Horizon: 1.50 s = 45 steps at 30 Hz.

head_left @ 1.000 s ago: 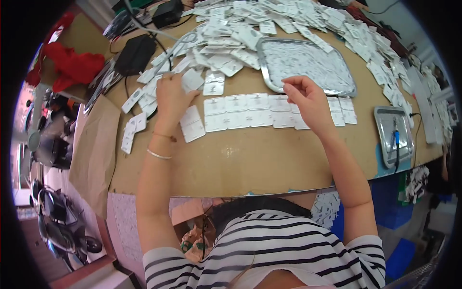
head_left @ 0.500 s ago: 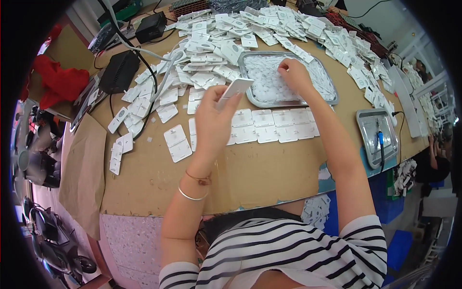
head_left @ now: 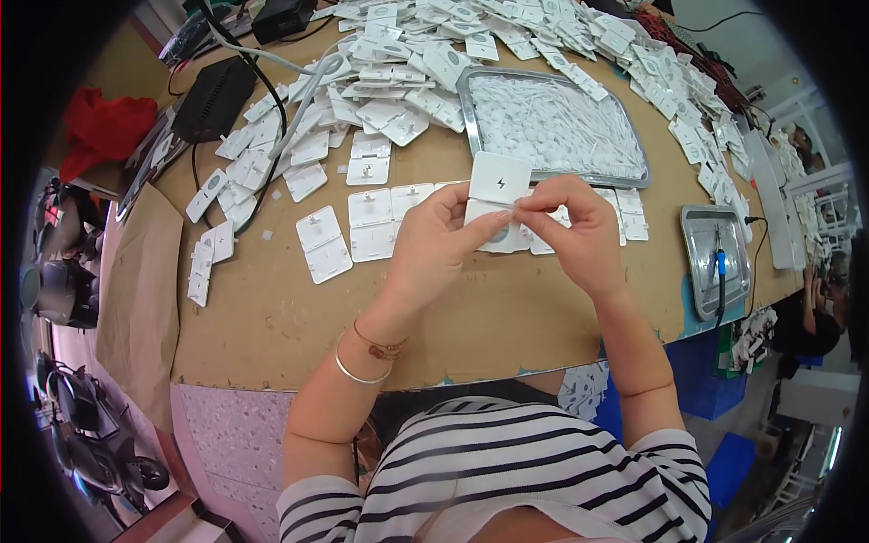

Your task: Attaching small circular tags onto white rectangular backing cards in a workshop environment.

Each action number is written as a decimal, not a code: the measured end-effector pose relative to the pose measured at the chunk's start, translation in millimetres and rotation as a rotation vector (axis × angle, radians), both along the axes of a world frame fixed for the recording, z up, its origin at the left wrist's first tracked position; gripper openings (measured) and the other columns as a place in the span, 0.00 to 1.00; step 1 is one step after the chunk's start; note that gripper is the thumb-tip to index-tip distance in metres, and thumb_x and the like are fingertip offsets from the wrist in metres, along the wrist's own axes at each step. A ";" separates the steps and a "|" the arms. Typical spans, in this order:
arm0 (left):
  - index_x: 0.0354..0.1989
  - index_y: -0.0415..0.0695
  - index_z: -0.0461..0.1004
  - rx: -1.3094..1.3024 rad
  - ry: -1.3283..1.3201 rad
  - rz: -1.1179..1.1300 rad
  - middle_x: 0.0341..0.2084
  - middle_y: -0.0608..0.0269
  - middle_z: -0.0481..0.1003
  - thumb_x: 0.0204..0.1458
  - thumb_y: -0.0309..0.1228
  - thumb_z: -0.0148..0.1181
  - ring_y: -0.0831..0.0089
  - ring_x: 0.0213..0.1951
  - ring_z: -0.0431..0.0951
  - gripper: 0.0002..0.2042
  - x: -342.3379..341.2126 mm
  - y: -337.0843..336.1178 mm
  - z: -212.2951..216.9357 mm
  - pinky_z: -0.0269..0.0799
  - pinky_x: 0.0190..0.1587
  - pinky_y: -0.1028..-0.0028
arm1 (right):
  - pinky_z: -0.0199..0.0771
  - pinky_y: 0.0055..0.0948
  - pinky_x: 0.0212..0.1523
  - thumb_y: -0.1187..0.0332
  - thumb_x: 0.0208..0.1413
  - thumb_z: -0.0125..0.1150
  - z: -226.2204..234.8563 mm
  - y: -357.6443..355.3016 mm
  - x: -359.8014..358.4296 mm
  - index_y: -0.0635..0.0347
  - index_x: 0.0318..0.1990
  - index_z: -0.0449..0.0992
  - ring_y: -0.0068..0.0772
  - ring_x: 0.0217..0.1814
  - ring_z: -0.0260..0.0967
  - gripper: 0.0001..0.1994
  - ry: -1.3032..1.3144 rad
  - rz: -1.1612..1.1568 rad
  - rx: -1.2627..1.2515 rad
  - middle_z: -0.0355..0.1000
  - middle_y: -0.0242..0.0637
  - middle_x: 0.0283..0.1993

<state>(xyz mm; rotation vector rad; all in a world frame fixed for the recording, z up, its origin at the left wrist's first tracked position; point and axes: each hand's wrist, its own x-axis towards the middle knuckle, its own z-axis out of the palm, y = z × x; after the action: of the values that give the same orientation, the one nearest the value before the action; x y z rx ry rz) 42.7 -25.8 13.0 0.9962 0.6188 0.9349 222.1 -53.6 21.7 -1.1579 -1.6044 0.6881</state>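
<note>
My left hand grips a white hinged plastic case, held open above the brown table. My right hand meets it from the right, its fingertips pinching a small white piece against the case's lower half. Both hands hover over a row of open white cases laid flat on the table. Just behind them stands a metal tray filled with tiny white parts.
A big heap of white cases covers the far table. A black box with grey cables lies at the left, near a red cloth. A smaller metal tray with a blue tool sits at the right edge.
My left hand picked a case from the pile and carried it to the centre. My right hand left the big tray and joined the left hand on the case.
</note>
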 end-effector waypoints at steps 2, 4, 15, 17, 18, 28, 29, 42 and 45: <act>0.47 0.30 0.67 0.012 0.015 0.010 0.39 0.58 0.74 0.52 0.26 0.58 0.78 0.39 0.74 0.16 0.0 0.0 -2.3 0.71 0.42 0.79 | 0.65 0.20 0.36 0.82 0.44 0.63 1.3 -2.3 -2.8 0.63 0.31 0.76 0.22 0.35 0.66 0.07 -0.058 0.014 0.033 0.70 0.31 0.32; 0.46 0.30 0.68 0.026 0.029 0.018 0.37 0.59 0.75 0.53 0.27 0.58 0.79 0.39 0.74 0.16 -0.2 0.4 -4.0 0.71 0.41 0.80 | 0.65 0.20 0.36 0.81 0.43 0.64 1.4 -3.3 -5.0 0.64 0.30 0.76 0.21 0.34 0.66 0.06 -0.037 -0.038 -0.020 0.69 0.30 0.31; 0.43 0.34 0.72 0.152 0.236 0.108 0.34 0.65 0.74 0.56 0.35 0.54 0.81 0.35 0.72 0.15 1.8 -3.5 -9.1 0.67 0.40 0.80 | 0.64 0.19 0.32 0.71 0.47 0.66 -8.3 4.8 3.0 0.57 0.31 0.70 0.18 0.29 0.63 0.09 0.639 0.120 -0.770 0.69 0.28 0.30; 0.42 0.34 0.72 0.107 0.200 0.091 0.34 0.65 0.74 0.56 0.34 0.54 0.81 0.35 0.72 0.14 2.3 -4.6 -6.6 0.67 0.40 0.80 | 0.63 0.19 0.30 0.70 0.48 0.66 -10.6 3.9 3.0 0.56 0.31 0.70 0.17 0.29 0.62 0.09 0.666 0.135 -0.796 0.69 0.28 0.30; 0.42 0.34 0.73 0.061 0.163 0.081 0.34 0.64 0.73 0.56 0.33 0.54 0.81 0.35 0.72 0.13 2.3 -4.6 -5.4 0.67 0.40 0.80 | 0.63 0.19 0.30 0.70 0.48 0.65 -11.1 3.3 2.2 0.56 0.31 0.69 0.17 0.29 0.62 0.08 0.678 0.126 -0.795 0.69 0.28 0.30; 0.40 0.34 0.73 0.193 0.216 0.101 0.33 0.63 0.72 0.55 0.29 0.54 0.80 0.34 0.72 0.10 -0.1 -5.3 -6.6 0.67 0.37 0.80 | 0.70 0.21 0.38 0.71 0.48 0.66 -6.5 -2.7 1.2 0.59 0.31 0.69 0.20 0.35 0.69 0.09 0.637 0.124 -0.652 0.72 0.31 0.33; 0.40 0.34 0.74 0.217 0.195 0.089 0.34 0.63 0.71 0.55 0.29 0.53 0.80 0.34 0.72 0.10 -0.6 -3.5 -4.9 0.67 0.36 0.81 | 0.70 0.21 0.38 0.71 0.48 0.66 -5.5 -2.3 1.1 0.59 0.31 0.69 0.20 0.35 0.69 0.09 0.637 0.125 -0.654 0.72 0.31 0.33; 0.42 0.33 0.72 0.381 0.197 0.128 0.38 0.60 0.71 0.54 0.25 0.53 0.78 0.36 0.74 0.10 0.8 -8.7 -6.8 0.71 0.35 0.81 | 0.69 0.21 0.39 0.74 0.50 0.63 -1.2 -5.2 4.9 0.60 0.34 0.69 0.19 0.37 0.68 0.07 0.617 0.181 -0.586 0.71 0.30 0.35; 0.42 0.34 0.72 0.382 0.158 0.125 0.39 0.60 0.71 0.54 0.25 0.54 0.78 0.34 0.74 0.10 2.5 -8.9 -4.9 0.71 0.33 0.81 | 0.69 0.21 0.40 0.74 0.50 0.63 -2.0 -5.6 5.5 0.60 0.35 0.69 0.19 0.37 0.68 0.08 0.615 0.170 -0.563 0.71 0.30 0.36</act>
<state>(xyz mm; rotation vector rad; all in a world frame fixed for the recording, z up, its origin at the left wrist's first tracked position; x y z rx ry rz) 45.2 -34.7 8.1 1.3942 0.6531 1.1179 227.6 -59.2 19.7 -1.0473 -1.0087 1.5110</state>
